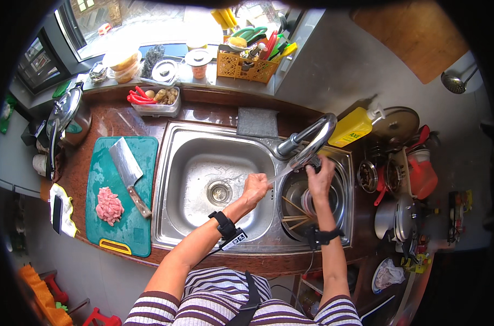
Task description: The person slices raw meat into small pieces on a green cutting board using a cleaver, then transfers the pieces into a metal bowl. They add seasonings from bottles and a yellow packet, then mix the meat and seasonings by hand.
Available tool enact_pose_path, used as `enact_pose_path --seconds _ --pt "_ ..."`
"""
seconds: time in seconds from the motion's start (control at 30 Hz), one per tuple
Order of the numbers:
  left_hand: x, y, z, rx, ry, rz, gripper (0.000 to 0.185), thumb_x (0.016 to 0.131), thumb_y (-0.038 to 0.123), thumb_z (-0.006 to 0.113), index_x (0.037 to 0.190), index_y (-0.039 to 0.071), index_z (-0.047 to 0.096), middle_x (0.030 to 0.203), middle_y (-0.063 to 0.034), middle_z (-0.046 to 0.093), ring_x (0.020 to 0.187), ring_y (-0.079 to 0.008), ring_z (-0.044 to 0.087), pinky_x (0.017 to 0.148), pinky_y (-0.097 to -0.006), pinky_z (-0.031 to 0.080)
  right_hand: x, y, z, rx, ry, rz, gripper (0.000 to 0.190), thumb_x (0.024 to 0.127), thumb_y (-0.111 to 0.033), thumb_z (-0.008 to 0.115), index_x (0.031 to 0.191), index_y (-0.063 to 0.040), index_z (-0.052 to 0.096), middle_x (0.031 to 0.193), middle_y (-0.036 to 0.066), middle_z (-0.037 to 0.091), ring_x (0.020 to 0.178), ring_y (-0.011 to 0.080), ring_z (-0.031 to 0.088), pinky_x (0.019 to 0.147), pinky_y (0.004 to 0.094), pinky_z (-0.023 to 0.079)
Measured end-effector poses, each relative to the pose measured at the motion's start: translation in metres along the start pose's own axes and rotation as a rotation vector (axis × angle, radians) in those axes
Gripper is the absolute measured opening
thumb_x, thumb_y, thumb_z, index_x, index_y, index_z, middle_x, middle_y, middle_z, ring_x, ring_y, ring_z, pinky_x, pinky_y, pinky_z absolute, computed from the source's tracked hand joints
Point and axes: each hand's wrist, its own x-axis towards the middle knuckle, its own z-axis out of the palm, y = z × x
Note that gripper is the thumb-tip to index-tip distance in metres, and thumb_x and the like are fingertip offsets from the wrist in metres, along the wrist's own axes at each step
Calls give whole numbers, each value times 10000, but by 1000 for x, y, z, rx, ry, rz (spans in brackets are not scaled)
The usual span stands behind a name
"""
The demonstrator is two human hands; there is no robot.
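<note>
My left hand [256, 189] is curled into a fist over the big sink basin [181, 179], in the stream of running water. Nothing shows between its fingers. My right hand [321, 177] is raised beside the spout end of the chrome faucet [320, 132], thumb and fingers around a dark metal part there. Below it, in the small right basin, a metal pot [285, 195] contains several wooden chopsticks [295, 219] and a round bowl, partly hidden by my right forearm.
Left of the sink, a green cutting board [139, 236] bears a cleaver [126, 163] and sliced raw meat [109, 206]. A yellow dish soap bottle [350, 126] stands behind the faucet. Near the window is a plastic box [165, 108] of red chilies and ginger. Pots [387, 220] crowd the right side.
</note>
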Motion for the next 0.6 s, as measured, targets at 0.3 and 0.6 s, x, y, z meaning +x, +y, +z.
enact_pose_path --seconds 0.3,0.6 --pt "-12 -13 -24 96 24 291 535 661 -3 637 1187 89 599 1192 -147 554 1169 -284 493 1028 -357 357 1 20 26 228 -151 181 474 694 -122 715 1110 52 568 1009 251 567 1008 399 553 877 411 455" --pt "-54 -9 -88 377 -167 3 668 784 199 695 1376 33 434 1408 -185 394 1291 -300 400 1074 -359 323 -82 -64 5 377 -327 64 592 758 -153 709 1277 25 485 1204 206 512 1136 335 505 999 380 400"
